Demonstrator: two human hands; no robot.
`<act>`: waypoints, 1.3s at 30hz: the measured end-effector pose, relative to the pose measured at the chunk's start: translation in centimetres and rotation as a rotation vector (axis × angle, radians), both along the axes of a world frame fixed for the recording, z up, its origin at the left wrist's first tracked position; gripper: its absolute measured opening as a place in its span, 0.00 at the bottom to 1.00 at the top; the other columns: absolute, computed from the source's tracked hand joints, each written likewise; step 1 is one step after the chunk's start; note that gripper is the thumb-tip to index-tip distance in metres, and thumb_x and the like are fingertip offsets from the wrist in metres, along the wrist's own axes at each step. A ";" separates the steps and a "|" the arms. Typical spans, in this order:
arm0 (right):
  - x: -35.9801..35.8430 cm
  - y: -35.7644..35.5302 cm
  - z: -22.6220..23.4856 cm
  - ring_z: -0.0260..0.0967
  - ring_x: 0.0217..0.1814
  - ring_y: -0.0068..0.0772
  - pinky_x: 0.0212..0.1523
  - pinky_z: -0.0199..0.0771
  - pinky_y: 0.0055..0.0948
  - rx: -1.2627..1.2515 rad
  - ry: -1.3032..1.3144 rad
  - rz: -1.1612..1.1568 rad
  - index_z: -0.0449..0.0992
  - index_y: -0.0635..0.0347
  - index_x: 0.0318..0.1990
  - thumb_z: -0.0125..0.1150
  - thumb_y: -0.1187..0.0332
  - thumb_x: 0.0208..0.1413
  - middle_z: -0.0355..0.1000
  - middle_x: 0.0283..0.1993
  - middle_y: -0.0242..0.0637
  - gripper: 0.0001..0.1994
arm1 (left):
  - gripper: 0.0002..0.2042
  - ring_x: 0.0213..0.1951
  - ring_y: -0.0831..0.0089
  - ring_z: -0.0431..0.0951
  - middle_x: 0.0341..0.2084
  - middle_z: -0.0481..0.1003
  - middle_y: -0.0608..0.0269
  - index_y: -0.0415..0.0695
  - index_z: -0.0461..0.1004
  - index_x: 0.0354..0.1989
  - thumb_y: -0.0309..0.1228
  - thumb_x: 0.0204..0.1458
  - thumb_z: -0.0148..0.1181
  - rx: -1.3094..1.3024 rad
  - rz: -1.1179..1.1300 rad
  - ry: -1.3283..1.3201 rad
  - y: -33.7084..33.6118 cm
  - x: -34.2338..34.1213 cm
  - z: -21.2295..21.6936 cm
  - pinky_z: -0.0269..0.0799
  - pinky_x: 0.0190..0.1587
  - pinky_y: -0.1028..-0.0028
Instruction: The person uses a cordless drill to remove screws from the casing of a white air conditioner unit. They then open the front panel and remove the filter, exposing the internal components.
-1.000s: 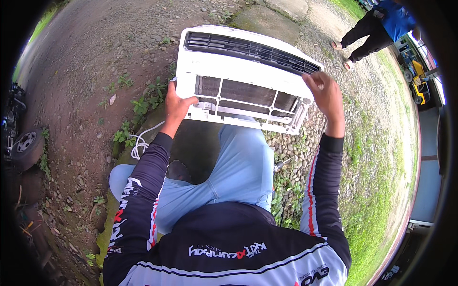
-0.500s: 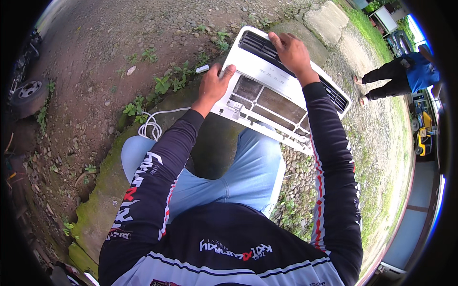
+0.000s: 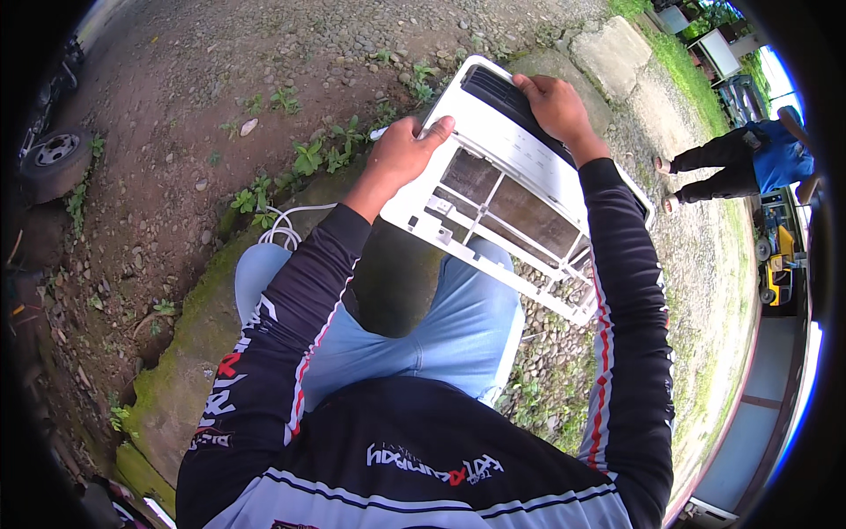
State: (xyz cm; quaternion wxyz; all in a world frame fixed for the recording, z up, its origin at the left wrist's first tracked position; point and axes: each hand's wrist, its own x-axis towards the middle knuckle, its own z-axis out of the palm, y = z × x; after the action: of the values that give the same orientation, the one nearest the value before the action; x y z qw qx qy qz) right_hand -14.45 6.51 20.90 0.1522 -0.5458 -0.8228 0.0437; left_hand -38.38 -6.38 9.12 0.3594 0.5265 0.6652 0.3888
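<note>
A white air conditioner front panel point(image 3: 502, 134) is held tilted above my knees. It has dark louvres point(image 3: 490, 86) along its far edge and an open lattice frame on the near side, through which the ground shows. My left hand point(image 3: 407, 157) grips its left edge, thumb on top and fingers hidden beneath. At the louvres, my right hand point(image 3: 561, 113) is closed over the far edge, its fingers partly hidden. A white cord point(image 3: 284, 231) lies coiled by my left knee, running toward the panel; whether it joins the panel cannot be seen.
Mossy concrete point(image 3: 198, 357) lies below my legs, with small weeds point(image 3: 308, 159) along its edge and gravel beyond. A wheel point(image 3: 56, 152) stands at the far left. Another person point(image 3: 740, 152) in a blue top stands at right, near a yellow vehicle point(image 3: 777, 269).
The panel has shifted slightly right, and its lattice side has swung nearer to me. Both hands have moved with it. The small white piece beside my left hand is now mostly covered.
</note>
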 end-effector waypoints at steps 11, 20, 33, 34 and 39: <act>26.4 -8.3 0.7 0.79 0.41 0.51 0.48 0.77 0.44 0.244 0.249 -0.772 0.78 0.72 0.43 0.49 0.27 0.65 0.79 0.37 0.57 0.44 | 0.42 0.44 0.48 0.82 0.39 0.81 0.43 0.33 0.77 0.46 0.71 0.60 0.55 0.092 -0.016 -0.009 0.0 0.3 -0.2 0.76 0.50 0.57; 26.4 -23.7 -14.6 0.70 0.70 0.40 0.70 0.67 0.35 -0.401 1.386 -0.606 0.60 0.70 0.75 0.38 0.34 0.74 0.69 0.72 0.49 0.44 | 0.38 0.53 0.44 0.82 0.50 0.82 0.42 0.39 0.78 0.55 0.69 0.63 0.52 -0.032 -0.081 0.268 -0.6 0.4 2.4 0.75 0.56 0.55; 24.6 -21.9 -14.3 0.79 0.48 0.57 0.55 0.73 0.48 -0.021 0.931 -0.755 0.81 0.74 0.51 0.33 0.34 0.75 0.81 0.43 0.60 0.43 | 0.39 0.69 0.46 0.71 0.68 0.71 0.43 0.41 0.73 0.68 0.66 0.67 0.45 0.351 -0.922 0.567 10.8 32.7 12.5 0.68 0.67 0.56; 24.7 -21.9 -14.2 0.78 0.49 0.64 0.55 0.74 0.50 -0.017 0.893 -0.755 0.81 0.72 0.50 0.33 0.35 0.75 0.81 0.43 0.62 0.42 | 0.40 0.66 0.43 0.73 0.63 0.76 0.41 0.39 0.76 0.65 0.67 0.67 0.42 0.291 -0.946 0.562 10.8 34.7 12.4 0.68 0.67 0.56; 24.7 -22.3 -13.4 0.77 0.52 0.70 0.55 0.74 0.52 0.011 0.895 -0.705 0.81 0.68 0.52 0.34 0.37 0.76 0.80 0.45 0.64 0.39 | 0.41 0.62 0.41 0.76 0.57 0.78 0.36 0.37 0.80 0.59 0.67 0.66 0.44 0.198 -1.008 0.794 10.1 38.9 12.7 0.71 0.64 0.52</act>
State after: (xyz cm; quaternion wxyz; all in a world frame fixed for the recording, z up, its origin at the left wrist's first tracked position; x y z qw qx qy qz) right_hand 10.26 -15.79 7.53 0.4940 -0.7151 -0.4463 0.2130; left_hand 0.49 3.76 21.83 0.1741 0.9086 0.3796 0.0077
